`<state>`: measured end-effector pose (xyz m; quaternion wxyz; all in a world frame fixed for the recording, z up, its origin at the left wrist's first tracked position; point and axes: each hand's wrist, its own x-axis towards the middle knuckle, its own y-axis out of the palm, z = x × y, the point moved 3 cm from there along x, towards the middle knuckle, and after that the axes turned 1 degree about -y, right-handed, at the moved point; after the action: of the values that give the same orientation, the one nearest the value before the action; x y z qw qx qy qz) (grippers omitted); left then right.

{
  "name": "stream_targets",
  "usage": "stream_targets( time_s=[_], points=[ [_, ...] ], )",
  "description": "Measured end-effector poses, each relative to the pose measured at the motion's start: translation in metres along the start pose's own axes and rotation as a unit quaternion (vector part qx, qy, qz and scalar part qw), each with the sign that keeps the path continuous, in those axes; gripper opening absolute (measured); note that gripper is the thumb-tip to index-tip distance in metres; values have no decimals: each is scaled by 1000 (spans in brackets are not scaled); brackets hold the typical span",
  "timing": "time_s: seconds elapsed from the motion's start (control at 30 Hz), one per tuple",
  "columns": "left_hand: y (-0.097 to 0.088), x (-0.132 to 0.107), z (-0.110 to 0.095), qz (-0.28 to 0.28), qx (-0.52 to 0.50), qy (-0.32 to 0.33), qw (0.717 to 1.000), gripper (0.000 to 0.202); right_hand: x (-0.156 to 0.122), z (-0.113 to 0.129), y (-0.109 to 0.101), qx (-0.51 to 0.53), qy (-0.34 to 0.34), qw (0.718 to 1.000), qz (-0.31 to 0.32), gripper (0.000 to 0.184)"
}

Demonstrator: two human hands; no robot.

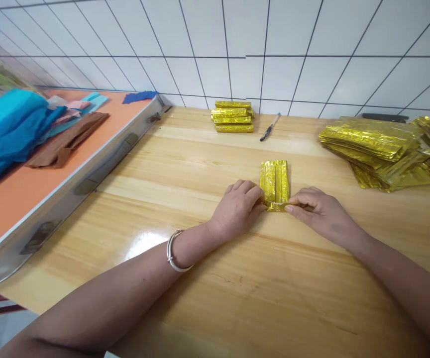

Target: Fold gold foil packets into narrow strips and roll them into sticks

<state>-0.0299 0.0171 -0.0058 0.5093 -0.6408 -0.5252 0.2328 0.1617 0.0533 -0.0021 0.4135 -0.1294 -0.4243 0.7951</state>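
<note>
A small folded piece of gold foil paper (274,182) lies on the wooden table (215,278) in front of me. My left hand (236,209) pinches its near left corner with fingers curled. My right hand (319,211) pinches the near right corner, thumb and forefinger pressed on the foil's folded bottom edge. A silver bangle (173,253) is on my left wrist.
A stack of folded gold pieces (233,117) sits at the back by the tiled wall, with a black pen (269,127) beside it. A pile of flat gold foil sheets (382,151) lies at the right. An orange table (17,199) with blue and brown paper (9,127) stands at the left.
</note>
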Motion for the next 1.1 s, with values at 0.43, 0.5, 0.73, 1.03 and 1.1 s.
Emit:
stream_targets(
  time_s=[0.43,0.5,0.73,1.03,1.1],
  points=[
    [5,3,-1,3,-159,63,985,16,5,1,2,-44,-11,999,7,18],
    [4,5,-1,8,-176,55,983,14,5,0,2,-47,-12,999,4,19],
    [8,13,-4,6,-192,21,981,14,6,0,3,-52,-23,998,3,19],
    [12,20,-5,25,-185,-15,982,10,6,1,1,-30,-5,999,14,18],
    [12,20,-5,27,-176,-16,984,10,5,1,-2,-6,10,999,32,18]
  ],
)
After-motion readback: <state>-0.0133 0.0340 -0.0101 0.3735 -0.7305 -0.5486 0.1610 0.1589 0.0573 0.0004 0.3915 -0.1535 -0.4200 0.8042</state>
